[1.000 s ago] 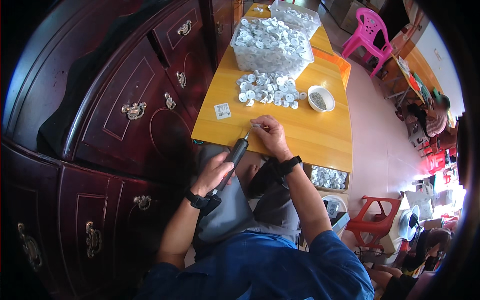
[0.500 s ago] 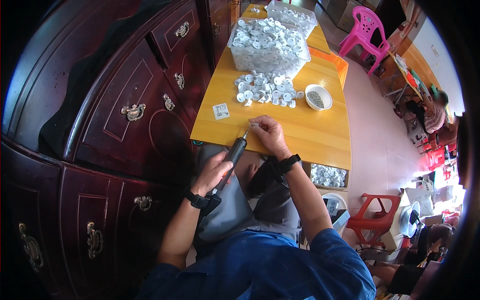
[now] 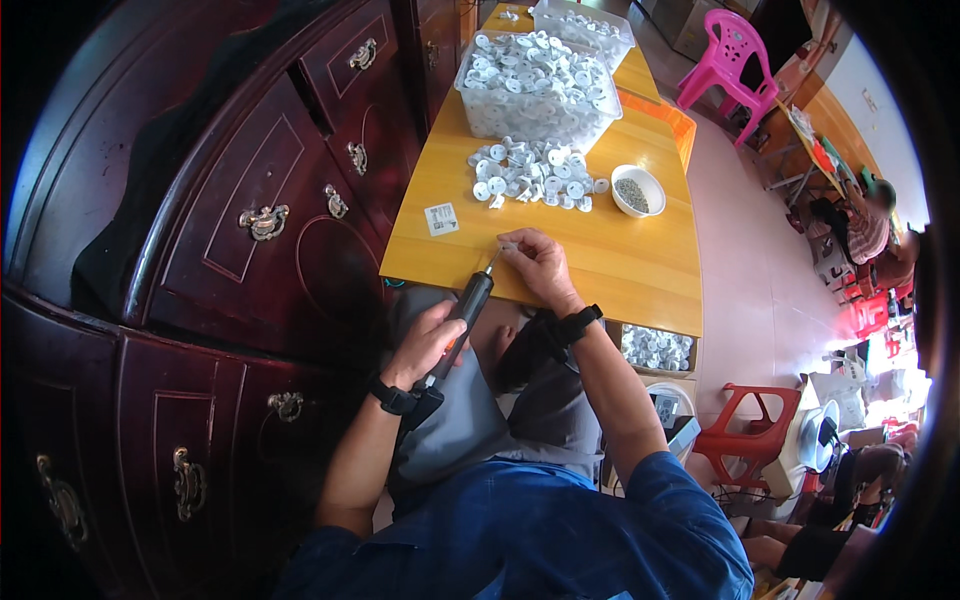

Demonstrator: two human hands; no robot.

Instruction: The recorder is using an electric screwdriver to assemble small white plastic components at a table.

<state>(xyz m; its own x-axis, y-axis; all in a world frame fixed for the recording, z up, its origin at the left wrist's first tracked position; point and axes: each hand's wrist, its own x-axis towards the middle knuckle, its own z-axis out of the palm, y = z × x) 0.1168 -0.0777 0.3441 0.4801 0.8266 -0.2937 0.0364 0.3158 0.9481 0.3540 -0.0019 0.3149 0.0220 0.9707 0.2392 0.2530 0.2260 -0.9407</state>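
Note:
My left hand [image 3: 428, 346] is wrapped round the dark body of an electric screwdriver [image 3: 470, 302]. Its thin bit slants up and away to the fingertips of my right hand [image 3: 540, 266]. Those fingers pinch a small white plastic part [image 3: 509, 248] over the table's near edge, mostly hidden by the fingers, with the bit's tip at it. Beyond lies a loose pile of white round plastic parts [image 3: 530, 178]. A white bowl [image 3: 655, 192] of small metal screws stands to the pile's right.
Behind the pile stands a clear plastic bin [image 3: 540, 122] heaped with white parts, with another bin [image 3: 618, 48] farther back. A square card [image 3: 441, 219] lies on the yellow table [image 3: 640, 270]. Dark drawers [image 3: 230, 230] line the left side; a red stool [image 3: 750, 440] stands at right.
Both hands, the screwdriver and the pinched part hold nearly the same place. The whole view has shifted very slightly.

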